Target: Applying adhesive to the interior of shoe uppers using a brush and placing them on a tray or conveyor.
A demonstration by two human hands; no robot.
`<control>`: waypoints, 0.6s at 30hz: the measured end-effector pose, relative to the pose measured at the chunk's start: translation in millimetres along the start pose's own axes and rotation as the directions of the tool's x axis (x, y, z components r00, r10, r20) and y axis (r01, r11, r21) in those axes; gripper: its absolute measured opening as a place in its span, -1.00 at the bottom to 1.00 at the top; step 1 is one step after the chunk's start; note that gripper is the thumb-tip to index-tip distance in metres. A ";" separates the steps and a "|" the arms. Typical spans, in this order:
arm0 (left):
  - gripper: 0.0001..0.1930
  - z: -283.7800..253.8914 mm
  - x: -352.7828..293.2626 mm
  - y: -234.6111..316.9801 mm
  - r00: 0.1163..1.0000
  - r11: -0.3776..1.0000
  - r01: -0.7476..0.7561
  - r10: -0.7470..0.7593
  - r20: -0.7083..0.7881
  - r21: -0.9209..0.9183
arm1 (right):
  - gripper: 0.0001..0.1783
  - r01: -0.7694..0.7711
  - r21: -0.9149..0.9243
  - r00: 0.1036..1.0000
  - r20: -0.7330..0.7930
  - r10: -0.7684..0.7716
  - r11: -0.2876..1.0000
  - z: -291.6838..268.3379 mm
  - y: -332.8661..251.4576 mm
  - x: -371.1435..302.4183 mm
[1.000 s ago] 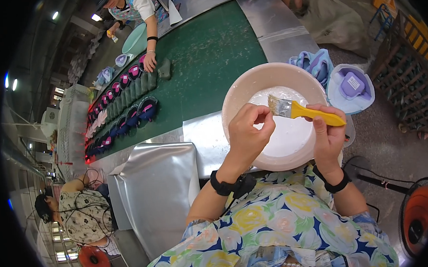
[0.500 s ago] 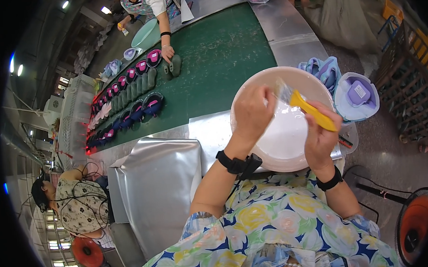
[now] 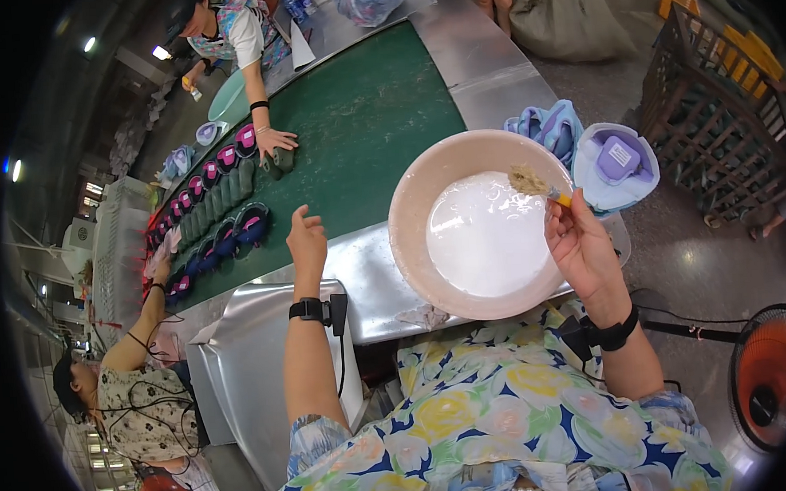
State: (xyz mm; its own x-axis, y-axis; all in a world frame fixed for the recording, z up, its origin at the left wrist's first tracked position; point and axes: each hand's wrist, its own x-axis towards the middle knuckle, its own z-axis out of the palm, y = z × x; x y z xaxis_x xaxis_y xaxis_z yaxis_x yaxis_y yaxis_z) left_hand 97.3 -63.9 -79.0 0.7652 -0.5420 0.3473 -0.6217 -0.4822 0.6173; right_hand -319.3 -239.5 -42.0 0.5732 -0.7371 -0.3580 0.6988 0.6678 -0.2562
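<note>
My right hand [image 3: 580,245] pinches a brush [image 3: 532,183] with pale bristles and a yellow handle, held over the right rim of a pale pink basin [image 3: 409,218]. White liquid [image 3: 473,250] lies in the basin. My left hand [image 3: 307,245] is raised, empty with its fingers apart, above the near edge of the green belt [image 3: 359,114]. Right of the basin are blue-and-lilac pieces [image 3: 551,130] and a light-blue, cup-shaped piece [image 3: 612,189] with a lavender part inside.
Rows of dark shoe pieces [image 3: 250,224] line the belt's left part. Across it, a co-worker's hand [image 3: 274,141] touches dark green pieces. Another person [image 3: 134,383] reaches in at left. A metal sheet [image 3: 274,341], a fan [image 3: 760,386] and a slatted crate [image 3: 696,96] stand around.
My left hand has moved left from over the basin to the belt's edge. The brush has turned, and its bristles show clearly near the right rim. The co-worker's hand has spread over the green pieces.
</note>
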 end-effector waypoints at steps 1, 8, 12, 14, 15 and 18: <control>-0.76 0.1 -3.9 -6.7 0.998 0.995 -0.067 0.067 0.003 0.080 | -0.70 -0.020 0.030 1.000 0.017 0.019 0.999 -1.1 -0.8 -1.4; -0.77 -6.0 -17.8 29.2 0.992 0.994 0.112 -0.113 0.059 0.011 | -0.77 -0.139 0.151 0.988 0.083 0.127 0.979 1.1 -4.5 -11.3; -0.86 -4.7 -37.2 97.7 0.945 0.945 -0.294 0.266 -0.187 -0.141 | -0.79 -0.114 0.073 0.993 0.016 0.113 0.991 3.9 1.9 -12.7; -0.87 -8.6 -45.1 124.2 0.980 0.927 -0.141 0.182 0.087 -0.346 | -0.79 -0.103 0.035 0.995 -0.010 0.104 0.994 4.3 4.8 -12.6; -0.85 -5.2 -48.7 136.4 0.978 0.891 -0.144 0.194 0.074 -0.430 | -0.78 -0.113 0.038 0.993 -0.008 0.114 0.993 4.4 5.7 -12.6; -0.85 -5.6 -51.1 159.5 0.929 0.887 -0.355 0.371 -0.002 -0.294 | -0.74 -0.120 0.010 0.993 0.020 0.119 0.993 4.5 7.5 -13.4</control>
State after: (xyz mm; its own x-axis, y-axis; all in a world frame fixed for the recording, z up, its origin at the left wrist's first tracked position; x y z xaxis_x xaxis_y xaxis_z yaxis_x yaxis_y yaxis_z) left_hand -40.1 -109.2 5.6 0.4803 -0.6809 0.5529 -0.7745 -0.0334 0.6317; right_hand -319.8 -225.1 -35.1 0.6610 -0.6541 -0.3677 0.6295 0.7501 -0.2026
